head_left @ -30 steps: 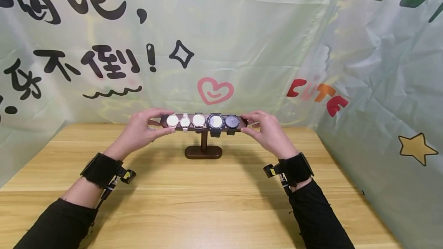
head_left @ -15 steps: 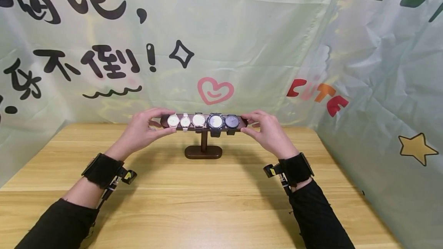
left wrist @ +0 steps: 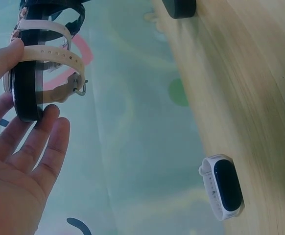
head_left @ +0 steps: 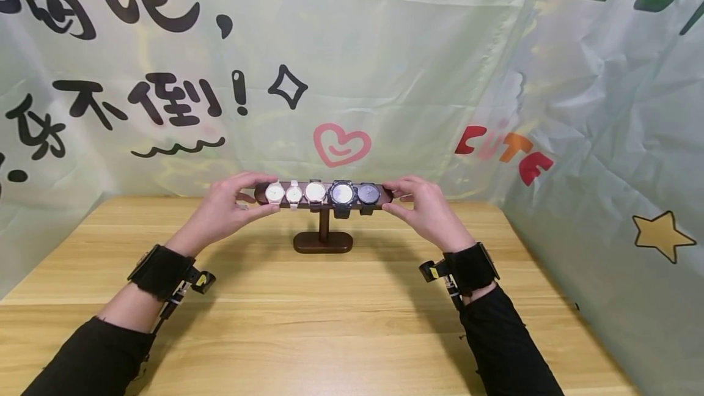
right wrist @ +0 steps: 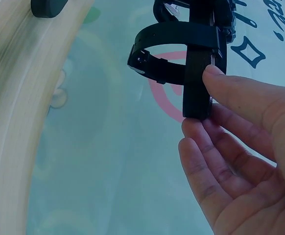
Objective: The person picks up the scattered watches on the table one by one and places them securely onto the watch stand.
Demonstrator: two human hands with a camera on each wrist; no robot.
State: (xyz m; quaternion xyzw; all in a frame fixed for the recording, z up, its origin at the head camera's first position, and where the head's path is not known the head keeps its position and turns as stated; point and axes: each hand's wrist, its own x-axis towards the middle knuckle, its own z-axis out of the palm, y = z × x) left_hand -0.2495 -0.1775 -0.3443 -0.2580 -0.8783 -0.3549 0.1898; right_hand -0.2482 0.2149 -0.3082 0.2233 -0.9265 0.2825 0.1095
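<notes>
A dark brown watch stand (head_left: 323, 242) stands upright at the back of the table, several wristwatches in a row on its raised bar. At the bar's left end, my left hand (head_left: 225, 203) pinches the cream-strapped watch (head_left: 275, 192) between thumb and fingers. The left wrist view shows the thumb against its strap (left wrist: 54, 54) and fingertips at the bar's end. My right hand (head_left: 426, 203) grips the bar's right end, beside the dark-faced watch (head_left: 369, 194). In the right wrist view, the thumb presses the bar (right wrist: 196, 98) below a looped black strap (right wrist: 177, 34).
A white smart band (left wrist: 223, 188) with a black screen lies near the table's edge in the left wrist view; the left hand largely hides it in the head view. Printed cloth (head_left: 385, 78) hangs behind the wooden table (head_left: 319, 322) and along its right side.
Since a second ago, the cream-strapped watch has shifted slightly right along the bar with my left fingers. My right hand has stayed in place.
</notes>
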